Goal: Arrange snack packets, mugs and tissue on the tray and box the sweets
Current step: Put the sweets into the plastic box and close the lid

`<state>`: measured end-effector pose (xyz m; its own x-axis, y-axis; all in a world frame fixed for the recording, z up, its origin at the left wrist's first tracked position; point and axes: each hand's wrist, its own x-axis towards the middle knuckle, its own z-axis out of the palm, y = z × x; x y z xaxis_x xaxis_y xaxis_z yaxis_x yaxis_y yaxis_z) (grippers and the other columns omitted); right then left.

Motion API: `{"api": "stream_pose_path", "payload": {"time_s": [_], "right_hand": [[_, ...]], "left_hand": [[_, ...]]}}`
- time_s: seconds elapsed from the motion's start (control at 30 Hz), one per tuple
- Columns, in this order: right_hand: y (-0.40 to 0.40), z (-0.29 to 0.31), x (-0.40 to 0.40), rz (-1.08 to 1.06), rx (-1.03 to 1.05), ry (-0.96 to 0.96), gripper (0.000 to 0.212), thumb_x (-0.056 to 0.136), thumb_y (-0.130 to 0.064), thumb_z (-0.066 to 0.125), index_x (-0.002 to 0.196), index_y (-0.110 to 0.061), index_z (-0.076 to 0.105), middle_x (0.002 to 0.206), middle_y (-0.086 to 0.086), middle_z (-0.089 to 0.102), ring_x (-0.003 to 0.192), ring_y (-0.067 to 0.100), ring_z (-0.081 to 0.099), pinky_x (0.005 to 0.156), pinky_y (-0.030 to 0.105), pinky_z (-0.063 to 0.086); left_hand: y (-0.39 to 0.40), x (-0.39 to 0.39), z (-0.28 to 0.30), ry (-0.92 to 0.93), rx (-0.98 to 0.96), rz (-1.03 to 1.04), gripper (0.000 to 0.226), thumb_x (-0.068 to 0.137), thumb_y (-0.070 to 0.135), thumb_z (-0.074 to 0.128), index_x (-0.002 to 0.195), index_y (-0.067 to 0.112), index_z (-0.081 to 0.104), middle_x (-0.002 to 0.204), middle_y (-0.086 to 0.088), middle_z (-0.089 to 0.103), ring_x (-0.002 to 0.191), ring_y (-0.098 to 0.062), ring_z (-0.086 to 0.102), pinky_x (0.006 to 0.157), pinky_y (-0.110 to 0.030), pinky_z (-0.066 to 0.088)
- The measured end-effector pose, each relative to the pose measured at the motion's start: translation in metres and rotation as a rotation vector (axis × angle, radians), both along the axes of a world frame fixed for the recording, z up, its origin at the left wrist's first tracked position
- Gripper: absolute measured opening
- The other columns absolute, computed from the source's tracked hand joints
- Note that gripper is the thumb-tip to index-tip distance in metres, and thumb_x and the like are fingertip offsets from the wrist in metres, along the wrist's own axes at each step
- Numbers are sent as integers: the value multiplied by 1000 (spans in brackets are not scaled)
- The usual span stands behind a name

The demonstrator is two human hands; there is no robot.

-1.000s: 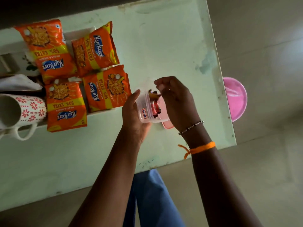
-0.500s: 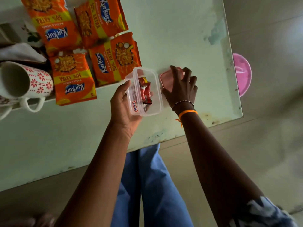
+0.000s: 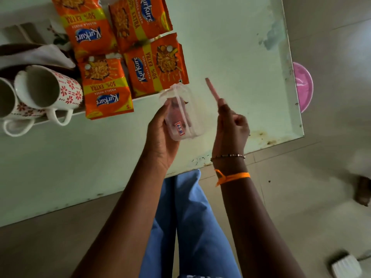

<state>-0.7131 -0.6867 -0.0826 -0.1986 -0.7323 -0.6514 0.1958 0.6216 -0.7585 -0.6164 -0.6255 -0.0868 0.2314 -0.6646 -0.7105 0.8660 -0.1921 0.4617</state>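
Holding the little clear box (image 3: 181, 115) in my left hand (image 3: 160, 137), thumb on the near side and fingers wrapped behind it, tipped on its side above the table (image 3: 230, 47). It's thin plastic, so light and a bit flexy, and I'd guess slippery too; gripping the long walls feels safest. Inside I can make out red sweets (image 3: 175, 117), blurry, can't count them. My right hand (image 3: 230, 127) pinches the pink lid (image 3: 212, 90) by its lower edge, held on end just beside the box and not touching it. Lid looks stiff and weighs nothing; it probably needs lining up square before it'll snap on. Snack packets (image 3: 156, 65) and mugs (image 3: 48, 87) sit on the tray (image 3: 30, 30) with the tissue (image 3: 38, 55).
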Motion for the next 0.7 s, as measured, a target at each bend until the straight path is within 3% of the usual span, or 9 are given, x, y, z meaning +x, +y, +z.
{"api": "stream_pose_path", "payload": {"time_s": [0.07, 0.13, 0.2, 0.33, 0.4, 0.47, 0.5, 0.6, 0.7], "right_hand": [[13, 6, 11, 76, 23, -17, 43, 76, -4, 71, 55, -20, 36, 68, 1, 42, 66, 11, 43, 78, 22, 45], [22, 9, 16, 119, 50, -13, 32, 76, -6, 71, 62, -17, 45, 74, 2, 48, 71, 11, 47, 78, 24, 45], [24, 11, 18, 160, 62, 20, 15, 77, -8, 71, 83, -10, 57, 88, 7, 56, 82, 15, 53, 80, 29, 46], [22, 17, 18, 276, 126, 79, 41, 82, -15, 65, 119, -2, 55, 123, 21, 59, 111, 30, 58, 98, 43, 48], [21, 20, 17, 335, 192, 70, 47, 83, -22, 64, 127, -9, 51, 129, 16, 57, 108, 21, 60, 90, 38, 52], [21, 22, 16, 387, 235, 45, 46, 85, -25, 62, 128, -16, 50, 129, 11, 58, 96, 10, 59, 77, 27, 48], [20, 23, 14, 408, 252, 25, 43, 86, -26, 60, 127, -18, 52, 127, 12, 59, 93, 11, 59, 78, 27, 47], [16, 29, 12, 455, 296, -37, 36, 88, -23, 57, 123, -17, 56, 127, 17, 59, 98, 20, 60, 94, 46, 49], [11, 32, 11, 483, 294, -77, 34, 87, -19, 59, 120, -13, 57, 131, 20, 54, 105, 24, 59, 98, 52, 48]], "left_hand": [[1, -2, -2, 4, -23, -14, 32, 96, 29, 32, 115, 15, 54, 94, 2, 70, 84, -10, 66, 72, -25, 55], [3, -2, -4, -11, -14, -18, 28, 94, 29, 36, 108, 15, 56, 81, 7, 72, 74, -5, 67, 64, -20, 54], [4, -1, -3, -15, 0, -23, 35, 91, 31, 39, 117, 12, 53, 90, 2, 70, 80, -7, 66, 69, -22, 54], [1, -5, 1, 30, 3, -9, 52, 89, 32, 39, 134, 7, 41, 113, -11, 59, 101, -20, 59, 89, -35, 48], [-2, -7, 1, 13, 3, -8, 49, 93, 29, 36, 136, 5, 39, 117, -14, 57, 105, -24, 56, 90, -38, 47], [-4, -7, 1, -12, -3, -5, 42, 96, 24, 33, 133, 5, 42, 121, -19, 53, 109, -30, 53, 90, -41, 45], [-5, -7, 1, -22, -1, -6, 39, 97, 22, 32, 130, 6, 44, 121, -20, 52, 110, -31, 52, 90, -42, 45], [-9, -8, 3, -65, 17, -24, 34, 97, 21, 33, 126, 8, 46, 116, -19, 55, 107, -31, 54, 86, -40, 47], [-10, -7, 4, -89, 61, -20, 39, 97, 23, 32, 130, 6, 44, 119, -21, 55, 108, -33, 53, 88, -42, 47]]}}
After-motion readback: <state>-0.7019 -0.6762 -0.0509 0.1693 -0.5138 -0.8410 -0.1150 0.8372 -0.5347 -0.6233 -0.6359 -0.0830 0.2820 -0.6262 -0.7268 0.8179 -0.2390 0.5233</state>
